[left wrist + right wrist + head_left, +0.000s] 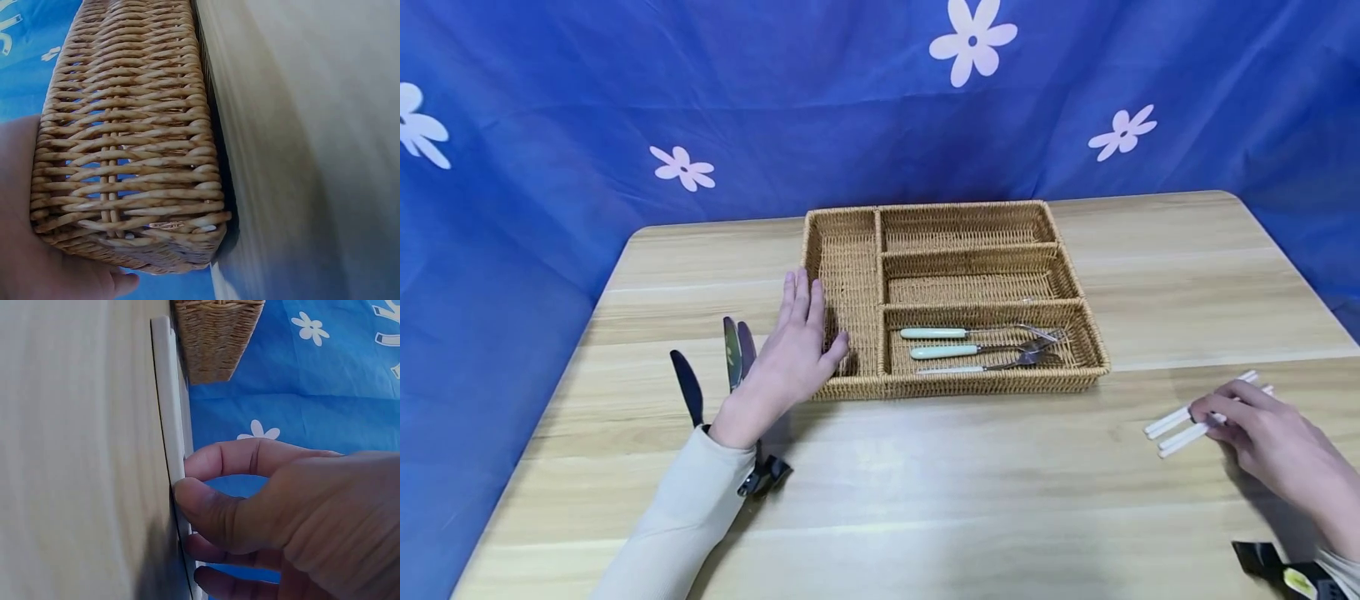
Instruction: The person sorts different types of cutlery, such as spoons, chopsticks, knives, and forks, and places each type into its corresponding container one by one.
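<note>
My left hand [792,346] rests at the front left corner of a wicker tray [925,387], fingers straight along its left side and thumb over the left compartment. In the left wrist view that hand [37,250] lies against the woven wall [125,137]. At the right, my right hand [1262,433] pinches white chopsticks [1183,437] between thumb and fingers, low over the table. In the right wrist view the chopsticks [167,394] lie right along the tabletop. Three pale-green-handled forks [943,352] lie in the tray's front right compartment.
Three dark-bladed knives [688,387] lie left of the tray, their handles mostly hidden behind my left forearm. The tray's left, back and middle compartments show bare wicker. Beyond the wooden table [970,500] hangs a blue flowered cloth [820,108].
</note>
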A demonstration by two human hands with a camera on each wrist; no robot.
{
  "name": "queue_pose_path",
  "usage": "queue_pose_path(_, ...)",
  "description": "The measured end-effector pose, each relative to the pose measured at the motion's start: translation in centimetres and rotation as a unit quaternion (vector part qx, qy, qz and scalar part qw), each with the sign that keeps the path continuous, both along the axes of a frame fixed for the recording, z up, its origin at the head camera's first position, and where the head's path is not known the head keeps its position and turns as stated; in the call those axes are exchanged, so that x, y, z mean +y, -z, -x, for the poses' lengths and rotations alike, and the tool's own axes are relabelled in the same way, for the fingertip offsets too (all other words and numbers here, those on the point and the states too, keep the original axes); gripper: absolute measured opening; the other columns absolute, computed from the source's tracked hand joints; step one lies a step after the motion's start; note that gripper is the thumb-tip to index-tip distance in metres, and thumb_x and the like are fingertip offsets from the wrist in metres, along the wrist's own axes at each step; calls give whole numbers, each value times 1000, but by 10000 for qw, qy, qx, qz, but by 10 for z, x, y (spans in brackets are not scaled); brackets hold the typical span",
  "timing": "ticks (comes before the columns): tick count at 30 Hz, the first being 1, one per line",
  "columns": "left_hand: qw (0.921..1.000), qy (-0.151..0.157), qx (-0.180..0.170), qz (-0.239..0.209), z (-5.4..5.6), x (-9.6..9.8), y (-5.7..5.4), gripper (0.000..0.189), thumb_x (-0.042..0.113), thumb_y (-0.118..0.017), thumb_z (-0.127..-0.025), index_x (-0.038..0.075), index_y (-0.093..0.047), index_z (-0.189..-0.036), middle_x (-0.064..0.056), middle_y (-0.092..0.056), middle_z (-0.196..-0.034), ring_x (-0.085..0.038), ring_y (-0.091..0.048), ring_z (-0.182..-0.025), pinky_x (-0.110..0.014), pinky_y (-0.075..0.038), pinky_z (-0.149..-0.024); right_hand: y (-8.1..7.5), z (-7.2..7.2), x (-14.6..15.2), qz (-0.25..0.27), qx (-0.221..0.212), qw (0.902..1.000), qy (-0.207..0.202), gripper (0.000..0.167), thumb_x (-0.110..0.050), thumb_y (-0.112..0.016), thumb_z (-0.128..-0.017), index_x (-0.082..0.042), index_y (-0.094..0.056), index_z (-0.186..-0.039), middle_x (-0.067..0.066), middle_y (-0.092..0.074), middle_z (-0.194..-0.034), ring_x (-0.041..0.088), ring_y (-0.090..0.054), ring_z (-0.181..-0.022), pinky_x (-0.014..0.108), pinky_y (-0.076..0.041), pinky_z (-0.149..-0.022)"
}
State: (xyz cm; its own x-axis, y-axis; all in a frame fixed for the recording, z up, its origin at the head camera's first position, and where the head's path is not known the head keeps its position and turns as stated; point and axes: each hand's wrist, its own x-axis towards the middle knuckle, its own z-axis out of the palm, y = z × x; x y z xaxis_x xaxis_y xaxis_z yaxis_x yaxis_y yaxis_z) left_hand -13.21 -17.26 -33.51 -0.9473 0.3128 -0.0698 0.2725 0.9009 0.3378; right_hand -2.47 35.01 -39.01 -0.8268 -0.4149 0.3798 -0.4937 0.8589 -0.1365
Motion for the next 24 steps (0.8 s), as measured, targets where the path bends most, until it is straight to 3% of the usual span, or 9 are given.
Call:
queue_pose_path(1, 10000, -21, 9, 3, 0, 0, 0, 78, 40, -40, -100, -6, -2, -151, -18, 21, -156, -30, 22, -143, -44, 0, -118, 0, 1, -1, 4, 26, 10000, 7, 54, -54, -30, -101, -18, -65, -80, -4, -58, -82, 11, -53, -64, 25, -43, -49)
queue_pose_path(4, 10000, -46, 13, -15, 0, -1, -1, 77, 39, -39, -101, -7, -3, -150, -17, 21, -156, -29, 22, -143, -44, 1, -118, -1, 2, -2, 73, -45, 10000, -49, 11, -17, -65, -92, -17, -64, -81, -4, -58, -82, 10, -53, -65, 24, -42, -50)
queue_pose_path(5, 10000, -49, 12, -3, 0, -1, -2, 77, 39, -39, -101, -7, -3, -150, -17, 21, -156, -30, 22, -143, -44, 1, -118, -1, 3, -3, 68, -47, 10000, -46, 11, -15, -65, -91, -18, -63, -80, -6, -57, -82, 9, -52, -65, 23, -40, -50)
queue_pose_path(8, 10000, -53, 15, 28, 1, -1, -2, 76, 39, -39, -101, -8, -4, -150, -18, 20, -156, -31, 21, -143, -44, 2, -118, -1, 1, -5, 56, -130, 9999, -59, 47, 17, -73, -51, -19, -61, -80, -5, -56, -82, 9, -50, -64, 19, -37, -49)
queue_pose_path(13, 10000, -37, 59, 55, 0, 0, 0, 76, 38, -40, -101, -8, -6, -150, -19, 18, -157, -31, 21, -143, -44, 2, -119, -1, -2, -9, -19, -179, 9998, -29, 51, 18, -76, -49, -19, -61, -80, -5, -56, -82, 10, -50, -64, 22, -39, -47)
queue_pose_path(18, 9999, -39, 74, 70, 0, 0, 0, 76, 39, -40, -100, -8, -7, -150, -19, 17, -157, -31, 20, -143, -46, 0, -119, -1, -2, -8, -63, -239, 9997, -19, 51, 18, -76, -50, -20, -61, -81, -6, -56, -83, 10, -51, -65, 25, -40, -47)
queue_pose_path(20, 9999, -45, 65, 78, 0, 0, 0, 76, 39, -40, -100, -8, -6, -150, -19, 17, -157, -32, 19, -143, -46, 0, -119, 0, -2, -9, 14, -217, 9997, -102, 47, 17, -75, -58, -22, -58, -79, -9, -54, -81, 7, -48, -66, 22, -37, -49)
queue_pose_path(22, 9999, -47, 64, 106, -1, 1, 0, 77, 39, -39, -101, -8, -4, -150, -19, 17, -157, -32, 20, -143, -46, 1, -119, 1, -1, -9, 110, -161, 9996, -181, 28, 1, -67, -86, -24, -55, -78, -13, -52, -80, 4, -46, -67, 20, -36, -51)
queue_pose_path(24, 9999, -46, 63, 130, -1, 1, -1, 77, 39, -39, -101, -8, -2, -150, -19, 18, -157, -31, 22, -143, -46, 1, -119, 2, 0, -10, 214, -142, 9995, -191, 23, -13, -58, -97, -23, -53, -77, -13, -51, -78, 3, -45, -67, 20, -36, -53)
